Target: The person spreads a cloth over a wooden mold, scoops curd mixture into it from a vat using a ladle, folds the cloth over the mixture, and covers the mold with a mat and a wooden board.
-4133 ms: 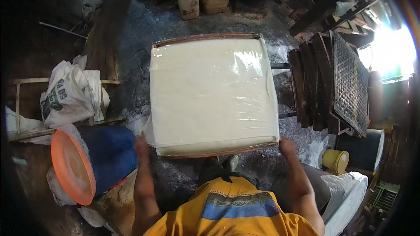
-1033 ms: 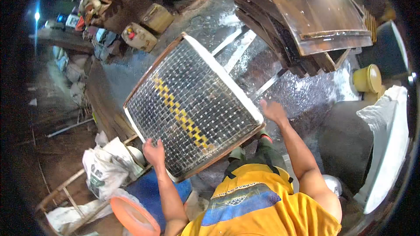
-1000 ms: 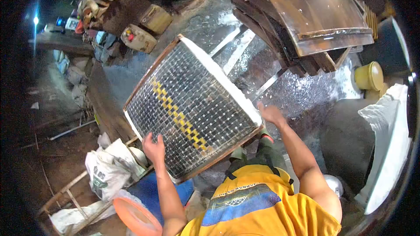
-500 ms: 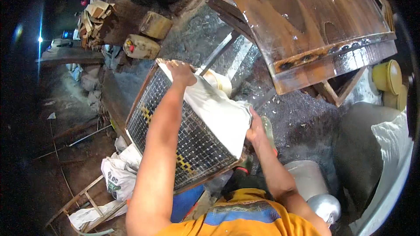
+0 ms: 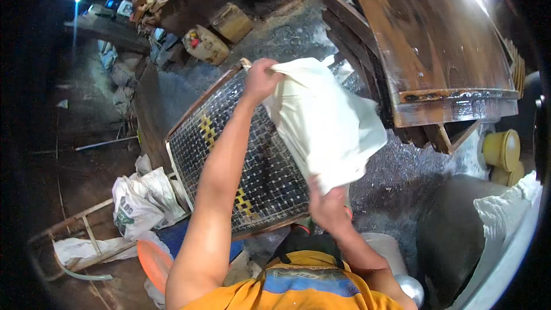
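A white cloth (image 5: 324, 120) hangs between my two hands, billowing out over the wet floor. My left hand (image 5: 263, 80) is closed on its upper corner, close to the top edge of a woven frame. That woven panel (image 5: 252, 149), black and grey strips with yellow ones in a wooden border, lies tilted under my left forearm. My right hand (image 5: 331, 209) grips the cloth's lower edge, just right of the panel's lower corner. The cloth covers a strip along the panel's right side, so I cannot see whether they touch there.
A wet brown board (image 5: 442, 40) stands on a wooden frame at upper right. Yellow buckets (image 5: 501, 150) and a large dark rounded vessel (image 5: 453, 229) are at right. Jerrycans (image 5: 205, 45) stand at the back. White sacks (image 5: 143, 198) and an orange basin rim (image 5: 155, 264) lie at lower left.
The white cloth has come away from the panel's right edge and now billows to the right. My left hand has shifted right and up; my right hand has moved lower.
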A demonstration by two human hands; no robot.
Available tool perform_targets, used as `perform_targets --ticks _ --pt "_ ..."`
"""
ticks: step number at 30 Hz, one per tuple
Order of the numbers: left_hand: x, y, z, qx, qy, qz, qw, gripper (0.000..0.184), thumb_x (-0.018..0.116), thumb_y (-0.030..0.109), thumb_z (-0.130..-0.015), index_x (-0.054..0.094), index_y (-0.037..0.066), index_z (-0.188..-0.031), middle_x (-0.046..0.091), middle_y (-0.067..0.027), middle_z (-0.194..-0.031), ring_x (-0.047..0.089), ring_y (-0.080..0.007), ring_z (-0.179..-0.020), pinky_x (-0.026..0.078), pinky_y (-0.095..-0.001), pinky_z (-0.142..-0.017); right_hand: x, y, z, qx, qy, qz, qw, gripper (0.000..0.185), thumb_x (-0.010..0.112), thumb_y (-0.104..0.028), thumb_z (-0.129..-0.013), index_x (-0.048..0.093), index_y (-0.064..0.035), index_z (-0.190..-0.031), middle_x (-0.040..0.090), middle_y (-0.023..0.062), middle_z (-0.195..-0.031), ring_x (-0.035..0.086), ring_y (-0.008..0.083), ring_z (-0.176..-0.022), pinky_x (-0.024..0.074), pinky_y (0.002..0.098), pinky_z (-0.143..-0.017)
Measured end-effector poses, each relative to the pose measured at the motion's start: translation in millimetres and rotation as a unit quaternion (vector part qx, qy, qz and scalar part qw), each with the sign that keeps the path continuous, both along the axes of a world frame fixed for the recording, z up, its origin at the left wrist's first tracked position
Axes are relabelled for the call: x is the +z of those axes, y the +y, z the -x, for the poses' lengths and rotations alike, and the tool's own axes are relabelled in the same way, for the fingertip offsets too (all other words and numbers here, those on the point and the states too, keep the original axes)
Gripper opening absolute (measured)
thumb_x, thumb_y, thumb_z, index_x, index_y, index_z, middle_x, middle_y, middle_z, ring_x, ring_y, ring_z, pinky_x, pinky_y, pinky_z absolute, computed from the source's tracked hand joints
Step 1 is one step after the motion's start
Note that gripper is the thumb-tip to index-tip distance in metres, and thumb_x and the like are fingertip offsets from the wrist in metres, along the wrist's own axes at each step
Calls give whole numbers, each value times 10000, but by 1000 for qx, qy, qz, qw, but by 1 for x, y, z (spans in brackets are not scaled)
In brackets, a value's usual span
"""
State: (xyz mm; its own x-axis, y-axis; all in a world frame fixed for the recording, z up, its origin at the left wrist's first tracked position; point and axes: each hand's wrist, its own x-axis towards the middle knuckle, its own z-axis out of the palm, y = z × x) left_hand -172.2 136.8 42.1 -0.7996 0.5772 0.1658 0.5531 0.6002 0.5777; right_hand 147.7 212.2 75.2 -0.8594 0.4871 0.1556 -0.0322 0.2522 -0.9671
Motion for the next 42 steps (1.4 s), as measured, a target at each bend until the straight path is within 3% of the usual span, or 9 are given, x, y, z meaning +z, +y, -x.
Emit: perform_targets --ticks 4,12,15,17,21,27,37,40,42 --pt "-10 -120 -22 98 -93 -335 932 214 651 -16 -758 654 -6 -972 638 -98 -1077 589 -209 -1011 431 -329 -922 -10 -98 -21 230 -27 -177 957 298 616 -110 -772 591 49 -1024 518 244 -1114 485 396 -1029 384 491 -892" --pt "-112 -492 -219 613 -133 -196 753 327 528 297 -933 649 19 -1055 643 -144 -1058 577 -242 -1042 459 -368 -850 -79 -182 -62 319 -92 -454 826 597 598 -283 -819 413 30 -1292 380 254 -1324 398 412 -1164 314 499 -995" --pt "-157 -521 -330 571 -540 -83 613 616 381 573 -917 557 79 -1241 542 -173 -1254 503 -260 -1167 331 -407 -998 -70 -198 -49 330 -68 -477 812 560 602 -252 -812 433 17 -1273 400 244 -1295 403 412 -1137 323 514 -974" --pt "-177 -495 -394 362 -653 -343 570 868 237 717 -867 189 91 -1466 177 -144 -1516 153 -277 -1395 109 -479 -1108 -65 -222 -29 347 -42 -486 801 545 606 -240 -808 444 20 -1258 406 244 -1282 404 409 -1129 328 513 -966" --pt "-107 -450 -393 470 -566 -453 504 768 351 614 -909 391 -7 -1358 342 -200 -1426 277 -289 -1343 197 -437 -1099 -48 -294 35 384 8 -551 741 518 584 -272 -841 454 21 -1248 416 219 -1283 389 400 -1168 304 515 -988" --pt "-187 -448 -369 384 -329 -831 231 393 512 323 -928 538 1 -1153 591 -125 -1166 557 -247 -1083 435 -380 -961 -82 -415 155 409 121 -616 663 464 668 -276 -753 555 -24 -1125 451 185 -1240 367 384 -1198 289 495 -997" --pt "-193 -445 -359 244 -315 -875 275 556 549 342 -890 426 -4 -1307 531 -141 -1266 545 -285 -1117 405 -424 -990 -126 -487 237 386 -78 -874 284 381 626 -327 -750 632 -127 -1075 631 65 -1047 515 305 -1128 299 492 -989" --pt "-134 -443 -362 249 -313 -859 321 501 573 298 -890 451 -33 -1246 553 -145 -1179 564 -280 -1057 423 -407 -966 -131 -477 241 425 0 -814 395 319 635 -271 -778 614 -97 -1045 623 77 -1039 528 283 -1089 358 439 -941" --pt "-90 -408 -362 373 -284 -581 666 340 589 263 -889 549 -16 -1078 599 -131 -884 588 -271 -814 468 -409 -793 -117 -454 251 507 122 -635 570 279 640 -234 -797 602 -77 -1024 618 86 -1035 537 267 -1063 398 404 -909"
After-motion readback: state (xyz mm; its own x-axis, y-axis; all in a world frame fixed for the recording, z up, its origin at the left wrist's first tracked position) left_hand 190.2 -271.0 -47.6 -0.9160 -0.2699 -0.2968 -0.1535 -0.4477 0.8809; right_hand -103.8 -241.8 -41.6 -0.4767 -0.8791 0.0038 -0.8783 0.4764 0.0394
